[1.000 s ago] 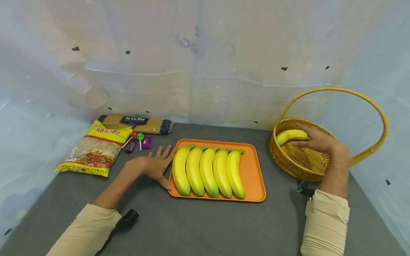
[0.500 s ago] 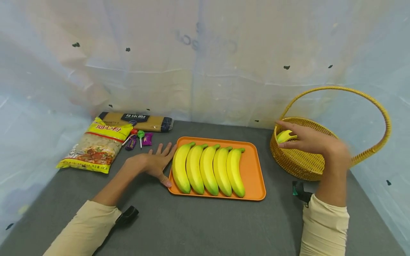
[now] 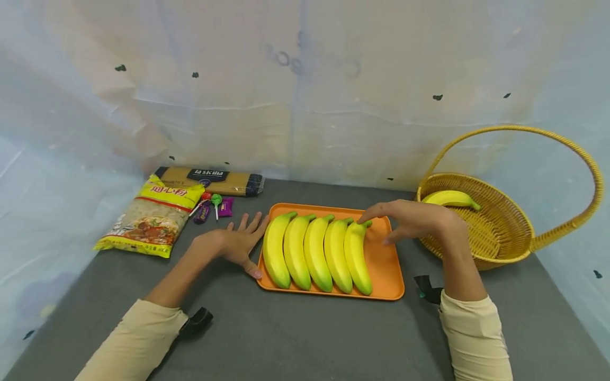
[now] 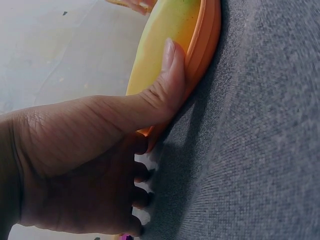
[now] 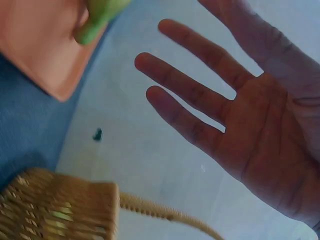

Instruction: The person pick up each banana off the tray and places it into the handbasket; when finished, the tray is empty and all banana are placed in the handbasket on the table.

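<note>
Several yellow bananas lie side by side on an orange tray. My left hand, fingers spread, rests at the tray's left edge; in the left wrist view its thumb lies against the rim beside a banana. Over the tray's right end hovers my right hand, its fingers extended near the stem of the rightmost banana. The right wrist view shows that palm holding nothing. One banana lies inside a wicker basket on the right.
At the back left are a yellow noodle bag, a spaghetti pack, lollipops and purple-wrapped candies. The basket's tall handle arches up at the right. Behind the grey table hangs a pale sheet.
My right hand has let go of the banana in the basket and moved left, out of the basket, to above the tray. My left hand stays at the tray's edge.
</note>
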`<state>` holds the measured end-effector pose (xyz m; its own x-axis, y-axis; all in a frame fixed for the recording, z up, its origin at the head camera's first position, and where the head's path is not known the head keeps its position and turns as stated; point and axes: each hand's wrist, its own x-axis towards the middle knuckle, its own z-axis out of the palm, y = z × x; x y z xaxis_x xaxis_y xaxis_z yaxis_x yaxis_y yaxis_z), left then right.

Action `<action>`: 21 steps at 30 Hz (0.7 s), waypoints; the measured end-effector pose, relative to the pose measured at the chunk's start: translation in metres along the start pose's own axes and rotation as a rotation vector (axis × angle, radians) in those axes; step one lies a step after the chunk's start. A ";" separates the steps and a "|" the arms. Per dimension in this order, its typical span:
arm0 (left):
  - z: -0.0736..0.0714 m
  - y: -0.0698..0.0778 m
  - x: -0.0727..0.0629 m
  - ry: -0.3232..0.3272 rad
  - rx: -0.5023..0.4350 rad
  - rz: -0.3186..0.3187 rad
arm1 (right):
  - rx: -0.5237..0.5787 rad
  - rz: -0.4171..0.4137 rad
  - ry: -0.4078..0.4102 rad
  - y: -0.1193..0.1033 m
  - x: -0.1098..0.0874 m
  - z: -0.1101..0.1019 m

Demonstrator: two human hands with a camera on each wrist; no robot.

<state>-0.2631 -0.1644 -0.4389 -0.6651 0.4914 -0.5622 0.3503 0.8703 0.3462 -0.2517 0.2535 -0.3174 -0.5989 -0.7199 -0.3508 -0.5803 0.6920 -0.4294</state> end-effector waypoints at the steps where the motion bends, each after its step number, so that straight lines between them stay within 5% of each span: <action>1: 0.000 0.001 -0.001 0.001 -0.003 0.002 | 0.007 -0.015 -0.012 -0.001 0.004 0.002; 9: -0.002 0.004 -0.003 -0.023 -0.012 -0.020 | 0.015 -0.034 -0.131 -0.002 0.028 0.014; 21: 0.004 -0.004 0.005 -0.003 0.009 -0.009 | -0.028 0.027 -0.162 0.009 0.038 0.019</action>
<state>-0.2657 -0.1652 -0.4461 -0.6662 0.4833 -0.5681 0.3499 0.8752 0.3342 -0.2692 0.2309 -0.3500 -0.5192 -0.6988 -0.4921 -0.5819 0.7107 -0.3952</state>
